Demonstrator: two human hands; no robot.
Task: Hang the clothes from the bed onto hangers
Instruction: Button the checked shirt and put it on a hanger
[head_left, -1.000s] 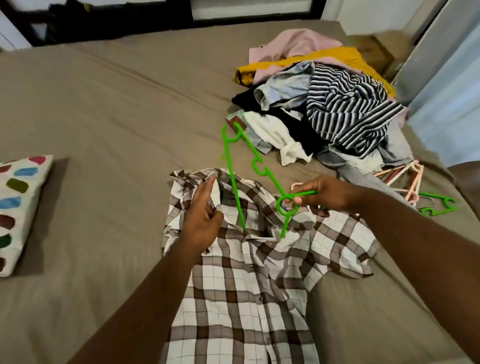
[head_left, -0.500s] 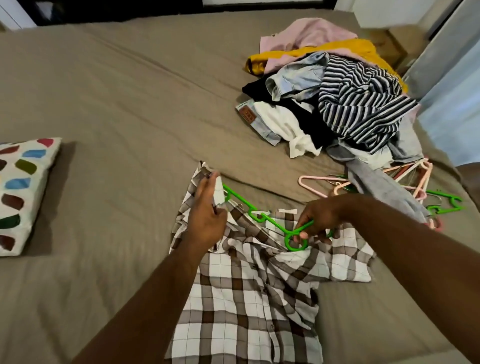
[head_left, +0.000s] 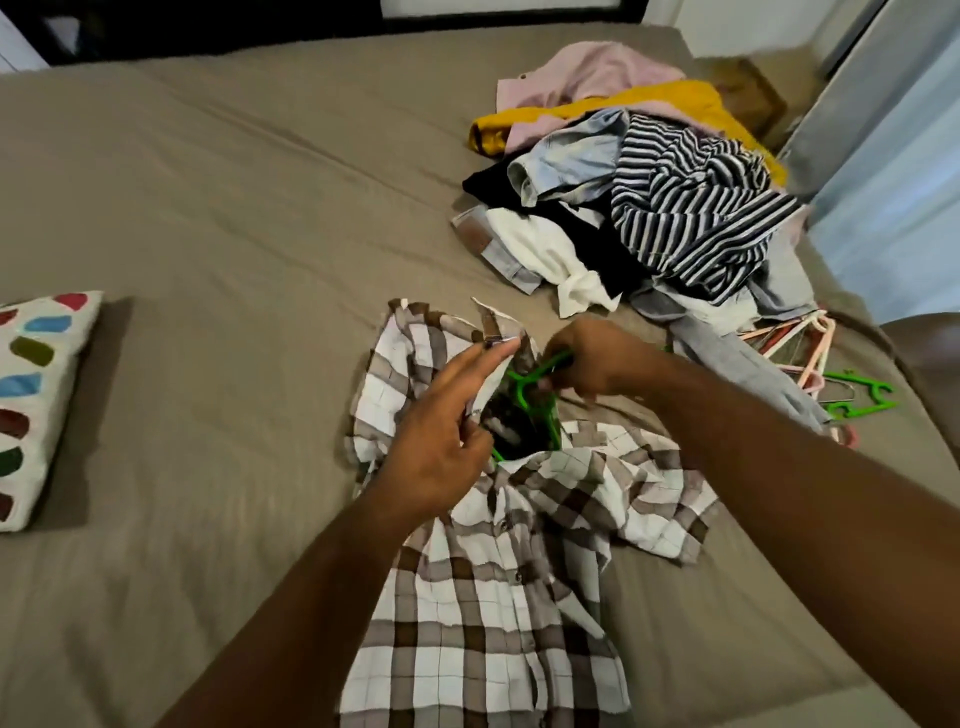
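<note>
1. Head view: a plaid shirt (head_left: 488, 597) is lying on the tan bed (head_left: 208, 234), collar end away from the person, its front facing up with the button line running toward the camera.
2. The left hand (head_left: 441, 447) is hovering over the shirt's left shoulder area, fingers partly spread; the index and middle fingers are reaching out toward the raised collar edge while the thumb and lower fingers are curling near the opening. Whether it is pinching the fabric cannot be told.
3. The right hand (head_left: 597, 358) is sitting just beyond the collar, fingers pressed together around the hook end of a green hanger (head_left: 535, 387).
4. The green hanger is angling down from that hand into the dark neck opening of the shirt, so most of it is hiding inside the fabric; only the hook, 1 upper arm and a small green tip beside the left hand are showing.
5. A pile of clothes (head_left: 649, 197) is resting well apart from both hands at the far right of the bed, with a striped top (head_left: 696, 218) uppermost.
6. A heap of spare hangers (head_left: 810, 358), pink and green, is lying just beside the pile near the bed's right edge.
7. A spotted pillow (head_left: 36, 395) is lying at the left edge, well apart from the shirt.
</note>
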